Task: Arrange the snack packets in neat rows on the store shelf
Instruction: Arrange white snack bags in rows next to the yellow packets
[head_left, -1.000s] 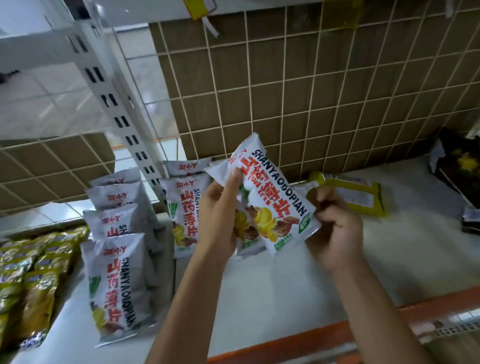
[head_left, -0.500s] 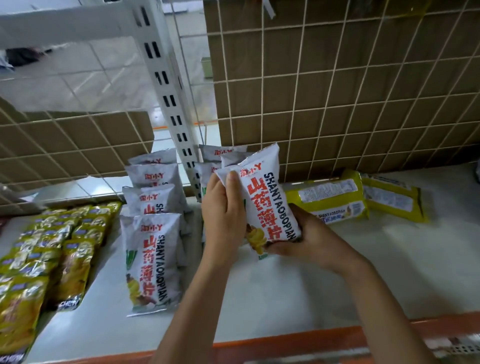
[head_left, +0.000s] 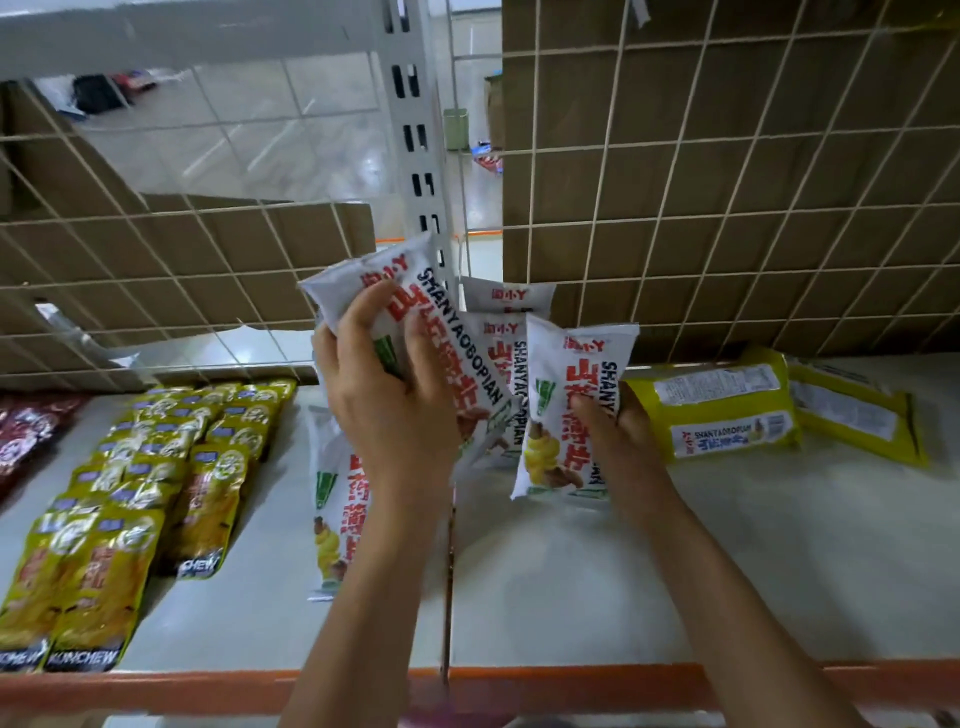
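My left hand (head_left: 387, 400) grips a white snack packet (head_left: 415, 306) with red lettering, lifted and tilted above the shelf (head_left: 675, 561). My right hand (head_left: 615, 436) holds a second white packet (head_left: 576, 400) at its lower right side, standing on the shelf. Behind these, two more white packets (head_left: 506, 301) lean in a row against the wire back. Another white packet (head_left: 337, 509) lies flat on the shelf under my left forearm.
Yellow snack packets (head_left: 156, 483) lie in rows at the left, dark red ones (head_left: 26, 431) at the far left. Two yellow-green packs (head_left: 727, 410) lie at the right by the wire grid back (head_left: 727, 208). A slotted white upright (head_left: 415, 130) divides the bays. Orange shelf edge (head_left: 571, 686) in front.
The left hand has lifted a packet up and to the left. The right hand now holds a separate packet standing in front of the row. The view shifted left.
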